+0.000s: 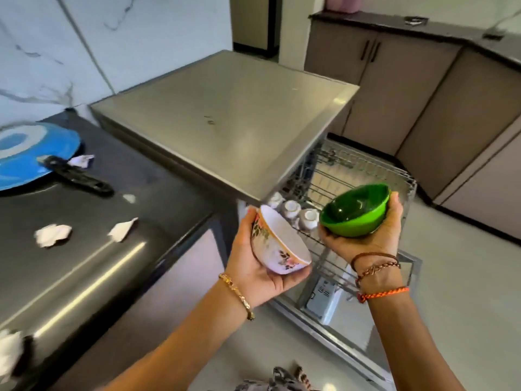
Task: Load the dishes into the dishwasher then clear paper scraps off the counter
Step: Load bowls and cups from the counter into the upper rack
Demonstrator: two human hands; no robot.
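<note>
1. Left hand curls around a floral bowl, tilted, rim facing right.
2. Right hand cups a green bowl from beneath, over the pulled-out dishwasher rack.
3. White cups sit inverted at the rack's near left edge.
4. Paper scraps lie on the dark bench, near its front edge.
5. No writing is legible.
</note>
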